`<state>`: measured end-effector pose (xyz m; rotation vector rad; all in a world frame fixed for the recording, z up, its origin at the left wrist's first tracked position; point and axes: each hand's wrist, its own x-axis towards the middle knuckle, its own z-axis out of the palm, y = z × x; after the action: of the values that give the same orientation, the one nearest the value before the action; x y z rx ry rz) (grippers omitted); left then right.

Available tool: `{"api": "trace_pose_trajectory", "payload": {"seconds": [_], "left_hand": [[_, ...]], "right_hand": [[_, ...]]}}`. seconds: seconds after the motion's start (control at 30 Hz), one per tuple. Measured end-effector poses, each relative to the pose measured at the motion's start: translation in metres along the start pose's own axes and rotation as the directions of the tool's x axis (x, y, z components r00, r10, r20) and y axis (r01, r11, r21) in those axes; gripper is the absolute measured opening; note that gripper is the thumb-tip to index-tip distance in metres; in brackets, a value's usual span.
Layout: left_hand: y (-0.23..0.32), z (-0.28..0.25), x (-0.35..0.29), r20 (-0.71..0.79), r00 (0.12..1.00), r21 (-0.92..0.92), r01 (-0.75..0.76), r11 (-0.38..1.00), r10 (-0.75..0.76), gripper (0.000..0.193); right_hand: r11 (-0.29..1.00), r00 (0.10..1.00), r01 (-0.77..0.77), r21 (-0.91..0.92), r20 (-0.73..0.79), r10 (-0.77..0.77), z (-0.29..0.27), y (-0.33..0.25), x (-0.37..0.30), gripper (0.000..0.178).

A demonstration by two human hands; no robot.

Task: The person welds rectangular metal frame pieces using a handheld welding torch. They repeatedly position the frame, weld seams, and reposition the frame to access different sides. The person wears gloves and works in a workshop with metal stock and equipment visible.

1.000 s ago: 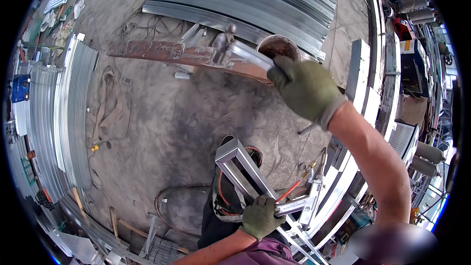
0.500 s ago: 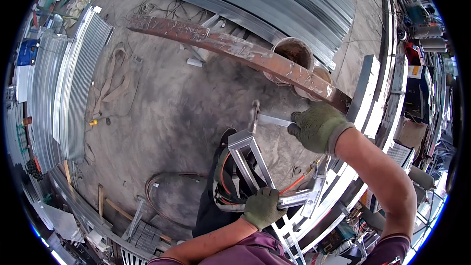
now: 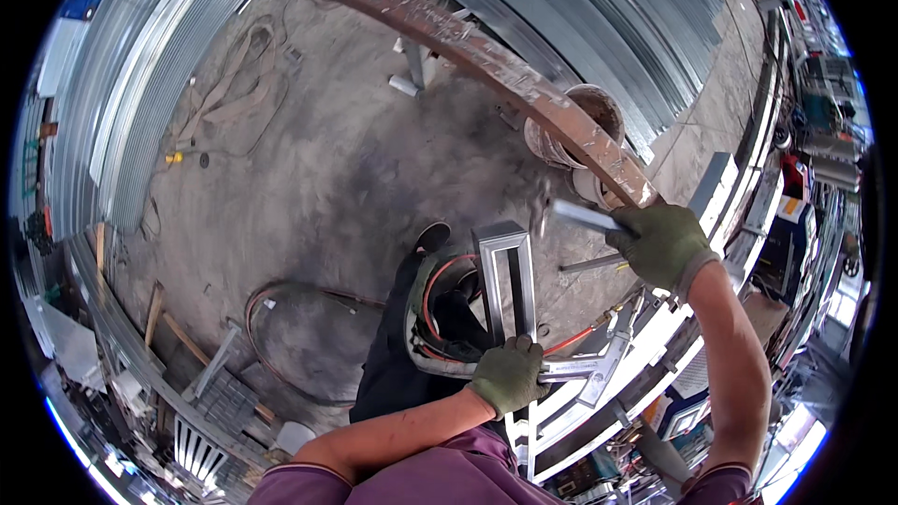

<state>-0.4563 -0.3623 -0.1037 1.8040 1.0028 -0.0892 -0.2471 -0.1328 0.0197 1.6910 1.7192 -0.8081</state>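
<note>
My left hand (image 3: pixel 508 375), in a green work glove, is closed around the side of a narrow rectangular metal frame (image 3: pixel 484 271). The frame is tilted, its closed end pointing away from me. My right hand (image 3: pixel 666 248), also gloved, grips a hammer (image 3: pixel 587 215) by its pale metal handle. The hammer's head is blurred by motion and hangs apart from the frame, up and to the right of its far end. A silver angled tool (image 3: pixel 582 368) lies just right of my left hand, near an orange hose (image 3: pixel 572 341).
A rusty steel beam (image 3: pixel 486 56) crosses ahead, passing over a dirty bucket (image 3: pixel 596 110). Stacked metal sheets (image 3: pixel 571 14) lie behind it, and ribbed panels (image 3: pixel 140 103) at left. A hose (image 3: pixel 251 304) loops on the floor. Bright metal rails (image 3: pixel 645 355) run along my right.
My right hand has lifted the hammer away from the frame's end and moved right. The frame has turned more upright in view, still in my left hand. The whole view has shifted.
</note>
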Motion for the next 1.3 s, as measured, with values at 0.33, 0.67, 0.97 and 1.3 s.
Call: {"api": "trace_pose_trajectory", "payload": {"seconds": [0.33,0.67,0.97,1.3], "left_hand": [[-0.001,-0.007,0.002,0.089,0.996,-0.056,0.005,0.998,0.0,0.06],[-0.001,-0.009,0.003,0.109,0.994,-0.099,0.007,0.995,0.004,0.061],[-0.005,-0.004,0.001,0.071,0.996,-0.094,-0.041,0.995,0.047,0.061],[-0.003,-0.004,0.002,0.068,0.997,-0.123,-0.012,0.992,0.021,0.061]], "right_hand": [[0.999,0.987,0.044,0.019,-0.155,-0.041,0.022,-0.015,-0.005,0.037],[0.984,0.964,0.067,0.166,-0.267,-0.021,0.023,-0.035,-0.012,0.03],[0.998,0.972,0.057,-0.008,-0.23,-0.057,0.002,-0.081,0.053,0.036],[0.928,0.983,0.167,-0.333,0.125,-0.132,-0.02,-0.091,0.034,0.038]]}}
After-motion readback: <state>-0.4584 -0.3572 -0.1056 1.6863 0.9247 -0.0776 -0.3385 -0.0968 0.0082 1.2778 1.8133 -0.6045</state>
